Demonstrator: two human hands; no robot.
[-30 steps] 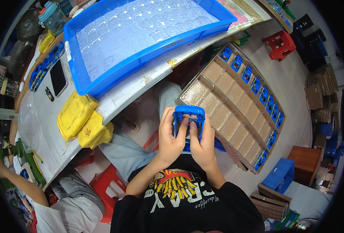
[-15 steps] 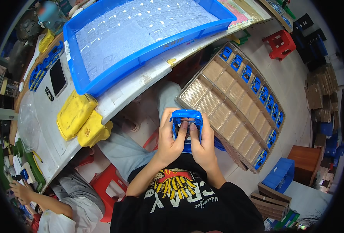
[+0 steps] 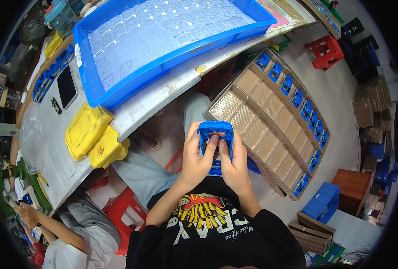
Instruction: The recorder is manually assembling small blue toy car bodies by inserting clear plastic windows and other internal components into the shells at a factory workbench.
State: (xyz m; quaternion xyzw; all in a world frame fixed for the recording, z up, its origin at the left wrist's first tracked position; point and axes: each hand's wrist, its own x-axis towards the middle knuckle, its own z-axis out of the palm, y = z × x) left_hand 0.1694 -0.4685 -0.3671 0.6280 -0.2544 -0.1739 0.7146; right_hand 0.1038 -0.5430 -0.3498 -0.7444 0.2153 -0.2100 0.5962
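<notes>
A blue plastic toy car body point(image 3: 215, 127) is held upright in front of my chest. My left hand point(image 3: 196, 154) grips its left side, with the thumb pressed into the open inside. On the other side my right hand point(image 3: 236, 157) grips it the same way, its thumb next to the left one. What the thumb tips touch inside is mostly hidden. To the right of my hands, a compartment tray point(image 3: 257, 121) holds several similar blue car bodies point(image 3: 287, 84) along its far and right edges.
A large blue tub point(image 3: 163, 67) of clear plastic pieces stands on the white table point(image 3: 158, 96). Yellow wrapped bundles point(image 3: 87, 132) and a black phone point(image 3: 67, 87) lie at its left. A red stool point(image 3: 324, 51) stands far right. A co-worker's hands point(image 3: 26, 213) show lower left.
The car body has tilted slightly and risen a little in my hands, with both thumbs still inside. At the lower left, the co-worker's arm and hand have shifted.
</notes>
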